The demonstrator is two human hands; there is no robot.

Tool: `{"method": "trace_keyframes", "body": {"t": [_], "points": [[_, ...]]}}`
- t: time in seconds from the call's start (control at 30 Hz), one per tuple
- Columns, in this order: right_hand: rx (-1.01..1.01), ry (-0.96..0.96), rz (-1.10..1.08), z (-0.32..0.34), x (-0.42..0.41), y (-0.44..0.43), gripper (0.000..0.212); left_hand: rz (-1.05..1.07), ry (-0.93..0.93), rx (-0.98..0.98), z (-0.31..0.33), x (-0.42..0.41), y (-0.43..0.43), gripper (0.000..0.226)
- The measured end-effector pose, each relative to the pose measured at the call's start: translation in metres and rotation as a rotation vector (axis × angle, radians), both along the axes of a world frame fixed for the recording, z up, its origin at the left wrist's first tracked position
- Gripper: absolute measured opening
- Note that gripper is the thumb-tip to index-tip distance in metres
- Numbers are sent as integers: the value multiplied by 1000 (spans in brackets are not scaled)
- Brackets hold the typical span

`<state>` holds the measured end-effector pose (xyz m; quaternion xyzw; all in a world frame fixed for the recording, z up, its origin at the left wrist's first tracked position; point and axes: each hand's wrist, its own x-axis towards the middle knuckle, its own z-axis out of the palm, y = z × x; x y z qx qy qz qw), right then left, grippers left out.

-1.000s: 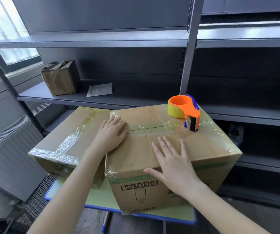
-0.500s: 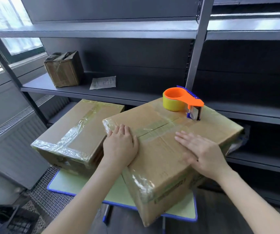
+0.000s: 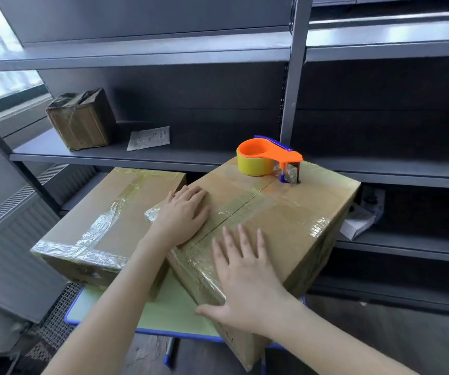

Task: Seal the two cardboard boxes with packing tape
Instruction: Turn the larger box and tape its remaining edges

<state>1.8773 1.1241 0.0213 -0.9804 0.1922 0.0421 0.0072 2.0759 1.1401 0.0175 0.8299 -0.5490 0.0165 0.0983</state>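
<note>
Two cardboard boxes stand on a small green table (image 3: pixel 169 307). The right box (image 3: pixel 293 220) is turned with one corner toward me, and clear tape runs along its top seam. My left hand (image 3: pixel 182 212) lies flat on its top near the left corner, fingers together. My right hand (image 3: pixel 245 277) presses flat on the near corner, fingers spread. An orange tape dispenser (image 3: pixel 266 161) with a yellow roll rests on the far part of this box. The left box (image 3: pixel 109 220) is crossed with wrinkled clear tape.
Dark metal shelving (image 3: pixel 291 77) stands right behind the table. On its middle shelf sit a small taped box (image 3: pixel 80 120) and a paper sheet (image 3: pixel 149 138). A white packet (image 3: pixel 358 223) lies on the lower right shelf. A radiator (image 3: pixel 9 212) runs along the left wall.
The right box has been rotated further, its near corner now toward me. My right hand slid from the top surface down to that near corner. My left hand stayed flat on top.
</note>
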Motion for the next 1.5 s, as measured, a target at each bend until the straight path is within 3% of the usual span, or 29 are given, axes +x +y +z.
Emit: {"method": "trace_keyframes", "body": {"t": [0.17,0.3,0.47,0.7,0.8,0.97,1.03,1.2,1.4,1.5], "points": [[67,-48,164,0,-15,-28,83,27,-98,72,0,-12,3,51],[183,-9,278,3,-45,-77,77,246,-142,130,-8,-45,3,58],[237,8,174,12,-64,-122,67,349,-180,-38,-8,-61,-13,51],[259,-96,99,10,-60,-130,59,311,-227,-25,7,-51,-42,37],[293,-196,48,12,-51,-132,54,226,-145,-138,19,-32,-64,30],[223,-317,11,9,-31,-132,44,164,129,-339,35,-9,-117,42],[187,-354,14,6,-27,-132,41,209,148,-319,36,0,-137,44],[190,-388,43,4,-29,-139,37,224,246,-158,33,16,-168,24],[267,-463,12,5,-37,-161,34,150,293,-231,46,21,-168,19],[190,-532,-101,8,-37,-178,33,41,583,-300,62,17,-158,22]]}}
